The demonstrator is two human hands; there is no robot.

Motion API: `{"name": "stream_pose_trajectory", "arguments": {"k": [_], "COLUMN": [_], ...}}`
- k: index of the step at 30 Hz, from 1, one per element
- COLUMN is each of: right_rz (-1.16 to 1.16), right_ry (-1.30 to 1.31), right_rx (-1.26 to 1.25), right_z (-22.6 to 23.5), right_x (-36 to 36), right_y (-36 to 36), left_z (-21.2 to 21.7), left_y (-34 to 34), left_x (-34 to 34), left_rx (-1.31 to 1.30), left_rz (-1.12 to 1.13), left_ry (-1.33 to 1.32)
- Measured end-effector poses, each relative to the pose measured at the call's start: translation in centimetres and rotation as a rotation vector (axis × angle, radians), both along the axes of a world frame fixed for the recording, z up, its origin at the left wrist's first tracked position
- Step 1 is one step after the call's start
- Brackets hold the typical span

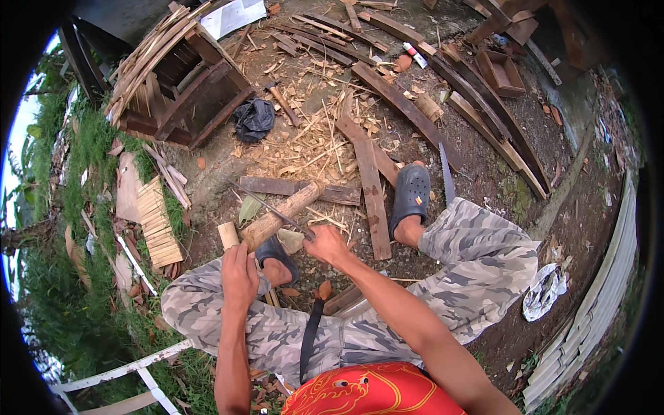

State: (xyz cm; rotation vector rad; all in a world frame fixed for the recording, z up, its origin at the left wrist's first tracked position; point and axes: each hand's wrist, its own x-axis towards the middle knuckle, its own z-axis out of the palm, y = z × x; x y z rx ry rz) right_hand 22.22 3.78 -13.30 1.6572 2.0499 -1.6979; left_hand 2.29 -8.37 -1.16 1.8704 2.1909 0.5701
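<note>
Shavings (304, 152) litter the ground (214, 164). Left of centre, the left hand (240, 273) curls over the near end of a slanting log (296, 203), gripping it; the right hand (328, 245) reaches inward, its grip clenched on a long thin blade (269, 208) crossing the log. An open wooden box (499, 72) sits upper right. The log is pale brown.

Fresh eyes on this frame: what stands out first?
Probably the bright red, yellow-patterned shirt at the bottom edge. Then, near centre, the long, thin dark blade in the right hand, crossing a pale brown, round log. Upper left, a boxy, dark wooden frame topped with pale sticks.
</note>
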Motion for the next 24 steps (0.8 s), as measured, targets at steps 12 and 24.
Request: {"name": "stream_pose_trajectory", "arguments": {"k": [12, 24], "right_rz": [0.026, 0.179], "right_ry": [0.13, 0.314], "right_rx": [0.078, 0.096], "right_z": [3.4, 3.4], "right_x": [-2.4, -3.0], "right_y": [-1.4, -2.9], "left_z": [-0.7, -1.0], "left_y": [-0.4, -1.1], "left_x": [-0.6, -0.5], "left_rx": [0.063, 0.074], "left_rz": [0.038, 0.03], "left_ry": [0.009, 0.024]}}
